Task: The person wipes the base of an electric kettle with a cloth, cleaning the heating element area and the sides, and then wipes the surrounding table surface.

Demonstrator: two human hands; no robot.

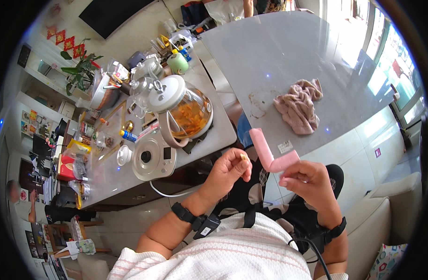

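Observation:
My left hand [233, 167] pinches a small yellowish piece [243, 157] between thumb and fingertips; what it is stays too small to tell. A pink, padded L-shaped corner guard [266, 152] wraps the near corner of the grey table [270, 45]. Just below the guard's right arm is my right hand [310, 176], its thumb and forefinger tips close together. Whether they touch the guard or hold something tiny cannot be made out. A small paper label [285, 147] bearing writing lies on the tabletop inside the guard's angle. Beyond it rests a crumpled brown cloth [299, 105].
On the left counter [219, 124] stand a glass kettle [186, 112] with orange contents, its heating base [154, 157], a white cup [124, 155] and a green bottle [177, 62]. A white cord [168, 194] hangs below. A sofa [378, 217] is at right; a person [31, 206] stands far left.

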